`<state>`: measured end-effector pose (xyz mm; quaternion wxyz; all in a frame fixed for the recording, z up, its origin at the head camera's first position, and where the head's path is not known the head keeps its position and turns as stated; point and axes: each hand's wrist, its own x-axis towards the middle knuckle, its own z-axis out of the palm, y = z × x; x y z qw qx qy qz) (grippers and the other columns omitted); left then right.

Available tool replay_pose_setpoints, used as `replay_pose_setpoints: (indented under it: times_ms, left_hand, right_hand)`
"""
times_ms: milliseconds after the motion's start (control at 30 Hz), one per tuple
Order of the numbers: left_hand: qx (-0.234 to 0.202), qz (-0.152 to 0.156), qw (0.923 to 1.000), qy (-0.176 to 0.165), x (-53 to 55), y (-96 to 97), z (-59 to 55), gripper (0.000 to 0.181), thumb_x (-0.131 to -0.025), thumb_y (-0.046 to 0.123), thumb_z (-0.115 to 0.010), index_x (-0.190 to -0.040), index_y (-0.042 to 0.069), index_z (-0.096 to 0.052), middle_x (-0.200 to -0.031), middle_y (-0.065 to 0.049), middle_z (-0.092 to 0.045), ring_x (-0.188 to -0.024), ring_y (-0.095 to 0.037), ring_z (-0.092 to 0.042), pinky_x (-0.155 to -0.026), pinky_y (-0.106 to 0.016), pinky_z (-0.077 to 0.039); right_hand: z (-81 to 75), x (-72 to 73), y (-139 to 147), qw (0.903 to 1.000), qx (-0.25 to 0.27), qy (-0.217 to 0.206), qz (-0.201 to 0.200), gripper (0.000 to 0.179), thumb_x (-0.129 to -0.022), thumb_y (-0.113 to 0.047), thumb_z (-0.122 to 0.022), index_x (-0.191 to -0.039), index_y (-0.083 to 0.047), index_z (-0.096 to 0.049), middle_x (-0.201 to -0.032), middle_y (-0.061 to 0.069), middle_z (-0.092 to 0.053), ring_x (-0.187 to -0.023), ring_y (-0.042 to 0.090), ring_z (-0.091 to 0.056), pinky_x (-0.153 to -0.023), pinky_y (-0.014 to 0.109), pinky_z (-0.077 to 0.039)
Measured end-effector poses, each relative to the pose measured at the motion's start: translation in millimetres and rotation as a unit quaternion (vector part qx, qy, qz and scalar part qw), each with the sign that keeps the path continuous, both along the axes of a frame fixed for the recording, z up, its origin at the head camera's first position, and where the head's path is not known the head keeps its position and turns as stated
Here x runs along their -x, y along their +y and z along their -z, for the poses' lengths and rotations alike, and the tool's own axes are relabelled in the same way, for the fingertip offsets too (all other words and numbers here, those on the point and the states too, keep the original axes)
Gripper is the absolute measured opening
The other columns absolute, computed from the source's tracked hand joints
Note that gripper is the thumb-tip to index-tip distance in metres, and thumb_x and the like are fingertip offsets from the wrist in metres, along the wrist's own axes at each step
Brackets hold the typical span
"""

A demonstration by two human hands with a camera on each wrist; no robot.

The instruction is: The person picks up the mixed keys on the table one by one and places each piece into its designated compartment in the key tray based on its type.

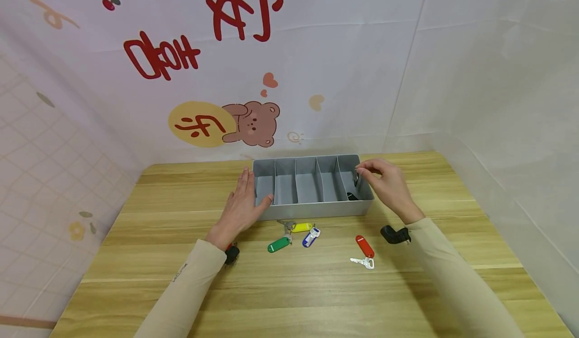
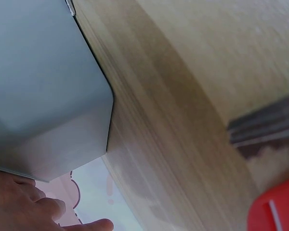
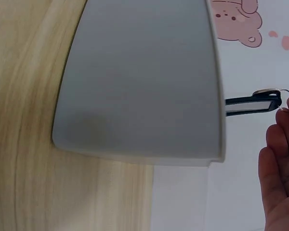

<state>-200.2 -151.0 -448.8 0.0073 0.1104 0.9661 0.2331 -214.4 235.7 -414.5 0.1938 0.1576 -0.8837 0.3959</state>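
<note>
My right hand (image 1: 384, 179) pinches the thin metal ring of a key with a black tag (image 3: 253, 103) between thumb and fingertips. It hangs over the rightmost compartment of a grey five-slot tray (image 1: 316, 210), the tag's lower part hidden behind the tray wall in the right wrist view. Down in that same compartment a small black piece (image 1: 352, 196) shows in the head view. At the tray's left end my left hand (image 1: 242, 202) lies with straight fingers along the side and the thumb over the front rim. In the left wrist view its fingers (image 2: 43, 204) are at the tray's edge.
In front of the tray lie keys with a yellow tag (image 1: 302, 227), a green tag (image 1: 278, 244) and a blue tag (image 1: 308, 240). Farther right is a red tag (image 1: 365, 246) with its key (image 1: 363, 262). Another red tag (image 2: 274, 207) lies near my left wrist. A printed cloth (image 1: 344, 76) hangs behind.
</note>
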Motion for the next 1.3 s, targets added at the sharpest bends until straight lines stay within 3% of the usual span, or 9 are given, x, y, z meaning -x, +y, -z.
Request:
replay_pose_setpoints:
  times_ms: [267, 533, 933, 1300]
  left_hand:
    - [0.001, -0.001, 1.0000, -0.003, 0.1, 0.2, -0.3, 0.097, -0.102, 0.061, -0.047, -0.164, -0.004, -0.008, -0.173, -0.017, 0.002, -0.159, -0.031, 0.000, -0.116, -0.071, -0.023]
    - [-0.005, 0.000, 1.0000, -0.002, -0.6, -0.4, -0.9, 0.097, -0.102, 0.060, -0.047, -0.164, -0.004, -0.008, -0.173, -0.016, 0.003, -0.159, -0.032, -0.004, -0.116, -0.070, -0.023]
    - [-0.002, 0.003, 1.0000, -0.004, -0.6, -1.2, -1.0, 0.098, -0.102, 0.061, -0.047, -0.164, -0.003, -0.006, -0.173, -0.015, 0.003, -0.159, -0.031, -0.003, -0.117, -0.070, -0.022]
    - [0.002, -0.002, 1.0000, -0.009, -0.3, 0.2, -1.4, 0.097, -0.102, 0.061, -0.047, -0.164, -0.002, -0.006, -0.173, -0.015, 0.003, -0.159, -0.031, -0.003, -0.117, -0.070, -0.020]
  right_hand:
    - [4.9, 6.9, -1.1, 0.9998, -0.006, -0.019, -0.009, 0.009, -0.099, -0.009, -0.071, -0.104, -0.004, -0.077, -0.102, 0.010, -0.076, -0.097, 0.027, -0.071, -0.088, 0.042, -0.055]
    - [14.0, 13.2, -0.8, 0.9993, -0.026, -0.023, -0.015, 0.007, -0.097, -0.005, -0.072, -0.101, -0.003, -0.077, -0.101, 0.012, -0.076, -0.096, 0.033, -0.072, -0.084, 0.051, -0.056]
    - [24.5, 17.7, -0.5, 0.9980, -0.055, -0.001, -0.030, 0.004, -0.094, -0.003, -0.075, -0.098, -0.003, -0.077, -0.099, 0.012, -0.074, -0.091, 0.030, -0.069, -0.083, 0.054, -0.053]
    - [31.8, 19.1, 0.7, 0.9965, -0.071, 0.005, -0.043, 0.008, -0.094, -0.005, -0.076, -0.101, -0.003, -0.079, -0.108, 0.012, -0.073, -0.096, 0.030, -0.068, -0.079, 0.046, -0.050]
